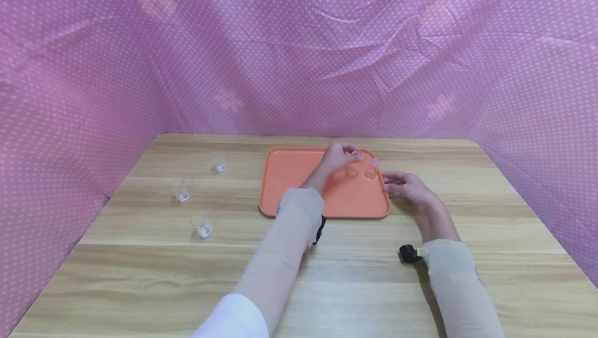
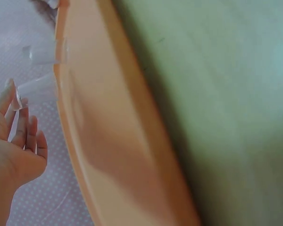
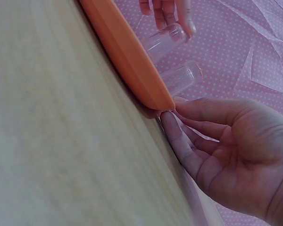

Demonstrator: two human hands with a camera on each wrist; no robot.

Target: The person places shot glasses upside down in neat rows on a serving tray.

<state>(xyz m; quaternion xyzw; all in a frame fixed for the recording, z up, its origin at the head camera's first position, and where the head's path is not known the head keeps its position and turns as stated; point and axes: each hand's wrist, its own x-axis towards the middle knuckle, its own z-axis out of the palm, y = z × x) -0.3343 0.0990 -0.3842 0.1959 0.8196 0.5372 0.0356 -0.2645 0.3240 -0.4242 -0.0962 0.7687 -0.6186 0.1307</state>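
Observation:
An orange tray lies flat on the table. Near its right end, two small clear cups stand upside down. My left hand reaches across the tray and pinches the upturned base of one clear cup between thumb and finger. Beside it, the other inverted cup stands untouched, close to the tray's right rim. At that rim, my right hand holds the tray edge, thumb above and a finger below, as the right wrist view shows.
Three more clear cups stand upright on the wooden table to the tray's left: a far one, a middle one and a near one. A pink dotted cloth hangs behind the table and along both sides.

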